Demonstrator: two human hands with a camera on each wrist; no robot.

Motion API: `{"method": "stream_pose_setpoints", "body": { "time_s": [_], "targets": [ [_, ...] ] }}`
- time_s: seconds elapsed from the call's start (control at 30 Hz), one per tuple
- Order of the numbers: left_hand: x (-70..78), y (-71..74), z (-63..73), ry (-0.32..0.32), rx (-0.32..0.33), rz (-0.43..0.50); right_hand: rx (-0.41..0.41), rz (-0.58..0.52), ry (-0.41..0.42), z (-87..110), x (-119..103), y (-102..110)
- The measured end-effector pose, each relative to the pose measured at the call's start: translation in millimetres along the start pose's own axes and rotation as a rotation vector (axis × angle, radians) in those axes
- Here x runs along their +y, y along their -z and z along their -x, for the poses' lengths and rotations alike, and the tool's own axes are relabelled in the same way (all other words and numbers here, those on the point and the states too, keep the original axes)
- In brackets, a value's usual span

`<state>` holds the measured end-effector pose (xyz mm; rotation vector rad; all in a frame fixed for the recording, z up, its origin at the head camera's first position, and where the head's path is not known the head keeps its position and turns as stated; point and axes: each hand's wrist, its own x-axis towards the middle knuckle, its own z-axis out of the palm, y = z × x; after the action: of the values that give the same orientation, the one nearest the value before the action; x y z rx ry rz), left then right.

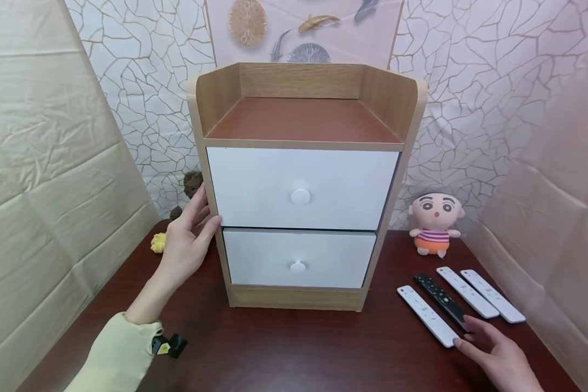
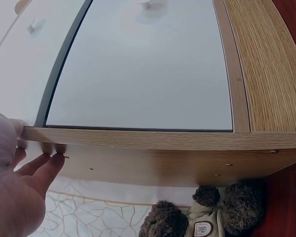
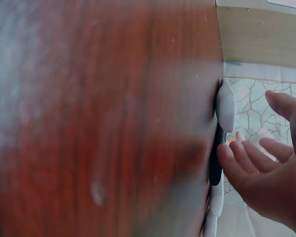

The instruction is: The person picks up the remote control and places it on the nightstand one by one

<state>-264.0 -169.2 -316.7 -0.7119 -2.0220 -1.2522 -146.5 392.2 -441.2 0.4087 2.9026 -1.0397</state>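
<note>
A small wooden cabinet [image 1: 295, 144] stands upright, with a white upper drawer [image 1: 259, 185] and a white lower drawer [image 1: 259, 258], each with a round knob. My left hand [image 1: 183, 247] rests on its left side, the thumb at the front edge and the fingers against the side panel [image 2: 118, 160]. At the right, my right hand [image 1: 500, 356] reaches over the near ends of a white remote control [image 1: 427, 316] and a black remote control [image 1: 441, 299]. Its thumb tip is right at the white remote's end and a fingertip at the black one's. The hand is spread, seen also in the right wrist view.
Two more white remotes, one [image 1: 467, 292] beside the other [image 1: 492, 295], lie farther right. A plush doll [image 1: 433, 223] sits behind them. Brown plush toys [image 2: 202, 219] and a yellow item [image 1: 158, 243] are left of the cabinet. Cloth walls enclose the dark red table [image 1: 294, 348].
</note>
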Motion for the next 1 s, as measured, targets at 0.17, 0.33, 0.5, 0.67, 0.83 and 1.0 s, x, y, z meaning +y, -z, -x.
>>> {"method": "stream_pose_setpoints", "body": {
  "time_s": [0.17, 0.33, 0.5, 0.67, 0.83, 1.0],
  "targets": [
    [-0.5, -1.8, -1.0, -0.001, 0.015, -0.011, -0.002, -0.036, -0.048, -1.4, 3, -2],
    [-1.9, -2.5, -0.7, -0.002, 0.017, -0.013, -0.006, -0.048, -0.050, -3.7, 7, -5],
    [-1.4, -1.4, 0.2, 0.012, 0.004, -0.016, -0.009, -0.032, -0.045, -7.5, 9, -8],
    [-1.8, -0.9, 0.5, 0.016, -0.028, -0.014, -0.023, -0.020, -0.048, -9.3, 13, -10],
    [-2.5, -0.8, 1.1, 0.024, -0.052, -0.025, -0.011, -0.011, -0.029, -9.5, 16, -11],
    [-3.5, -1.3, 0.9, 0.023, -0.064, -0.024, -0.015, -0.011, -0.036, -9.7, 17, -12]
  ]
}}
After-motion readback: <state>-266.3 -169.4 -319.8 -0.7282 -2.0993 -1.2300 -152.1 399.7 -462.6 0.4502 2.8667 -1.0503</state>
